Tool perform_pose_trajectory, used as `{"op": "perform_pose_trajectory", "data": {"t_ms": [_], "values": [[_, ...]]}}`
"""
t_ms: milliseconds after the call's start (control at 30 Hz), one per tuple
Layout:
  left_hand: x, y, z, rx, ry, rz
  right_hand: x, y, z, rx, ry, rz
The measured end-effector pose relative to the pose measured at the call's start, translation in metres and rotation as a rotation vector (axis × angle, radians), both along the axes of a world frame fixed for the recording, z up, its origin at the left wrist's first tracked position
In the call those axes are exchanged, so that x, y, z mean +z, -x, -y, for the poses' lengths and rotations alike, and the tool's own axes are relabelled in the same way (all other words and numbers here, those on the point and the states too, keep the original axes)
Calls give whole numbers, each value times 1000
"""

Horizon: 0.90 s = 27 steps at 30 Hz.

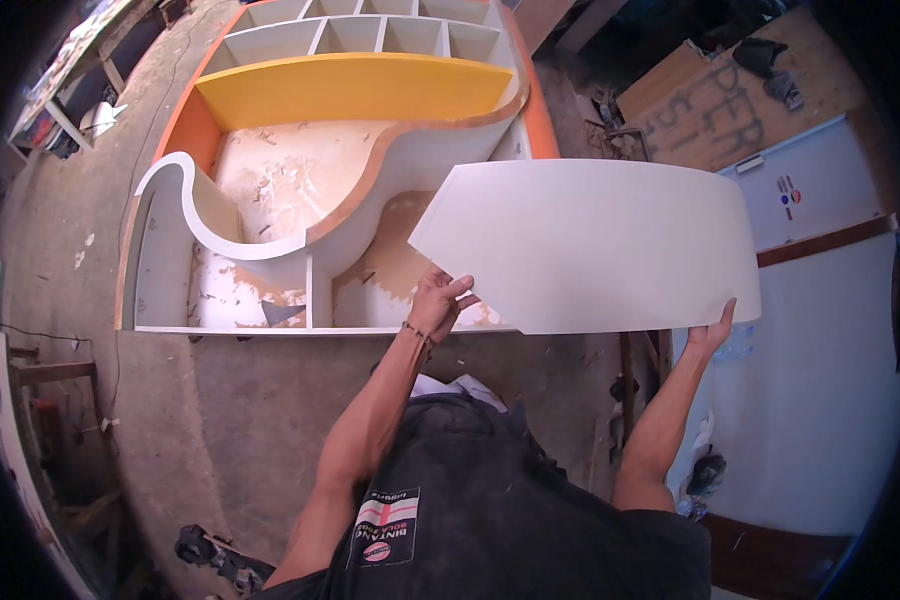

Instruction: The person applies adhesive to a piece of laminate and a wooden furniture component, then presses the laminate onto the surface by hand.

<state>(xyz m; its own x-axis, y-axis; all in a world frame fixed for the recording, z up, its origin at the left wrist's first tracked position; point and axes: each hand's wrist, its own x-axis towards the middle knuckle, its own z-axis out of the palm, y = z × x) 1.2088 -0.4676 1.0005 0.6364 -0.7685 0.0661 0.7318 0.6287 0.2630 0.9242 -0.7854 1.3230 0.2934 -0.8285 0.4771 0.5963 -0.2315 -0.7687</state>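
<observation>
Holding at two places here, with both hands closed! Pinching the white panel (pixel 600 245) by its slanted edge with the left hand (pixel 440 303), then clasping the lower right corner with the right hand (pixel 713 335), with thumb up the face and the other fingers out of sight behind. Spanning the space between the grips and reaching well beyond them, over the right part of the low cabinet (pixel 220 329). Resting on its front rim or hanging clear? Cannot tell from this angle.

Watch the left grip: holding only a small stretch of edge there, so could slip from the fingertips and drop into the compartment just beneath. Leaving the far edge without a hand, too, so could tip away or sag if thin and springy. Now look just beyond the left grip, toward the wavy wall (pixel 415 160): could scrape it with the pointed left end by turning carelessly. Sliding at the right thumb, perhaps on a smooth face? Could then twist, dip at the right corner and strike the floor (pixel 270 420).
</observation>
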Motion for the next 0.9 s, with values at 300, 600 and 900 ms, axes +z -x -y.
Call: {"op": "perform_pose_trajectory", "data": {"t_ms": [300, 600, 900], "values": [[2, -10, 15, 20, -105, -13, 6, -8, 17, 9, -34, -16], [-93, -23, -25, -289, -469, 402, 18, -48, -46, 57, 158, 5], [32, -95, -2, -93, -570, 605, 87, -56, -41, 18, 431, -534]]}}
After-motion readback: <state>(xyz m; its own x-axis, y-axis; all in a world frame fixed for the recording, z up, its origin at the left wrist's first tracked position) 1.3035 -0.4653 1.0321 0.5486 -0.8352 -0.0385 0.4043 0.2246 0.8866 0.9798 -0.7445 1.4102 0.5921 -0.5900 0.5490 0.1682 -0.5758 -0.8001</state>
